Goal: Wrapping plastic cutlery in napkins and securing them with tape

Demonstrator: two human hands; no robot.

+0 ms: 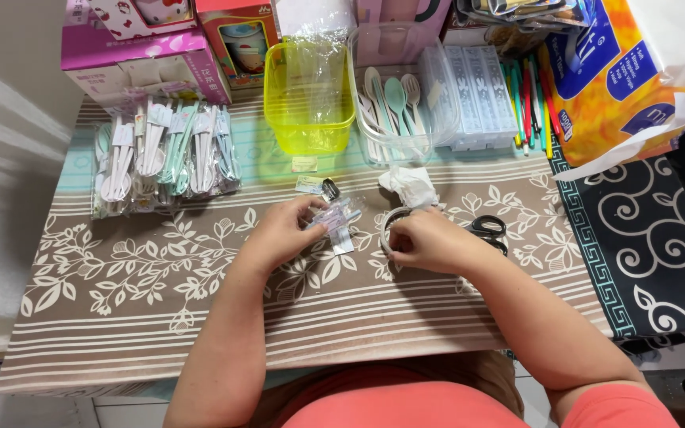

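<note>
My left hand (279, 234) pinches a small clear plastic packet (334, 218) with a paper label, just above the table's middle. Close beside it, my right hand (430, 240) grips a roll of clear tape (394, 222), fingers curled around its ring. The two hands nearly meet over the leaf-patterned tablecloth (136, 277). A small dark ring-shaped object (331, 189) and a slip of paper (308, 185) lie just beyond the packet.
Black-handled scissors (487, 227) lie right of my right hand, crumpled white tissue (411, 186) beyond it. Bagged cutlery sets (164, 154) at far left, a yellow tub (308, 99), a clear tub of spoons and forks (394, 103), clear boxes (481, 95), pens (529, 99).
</note>
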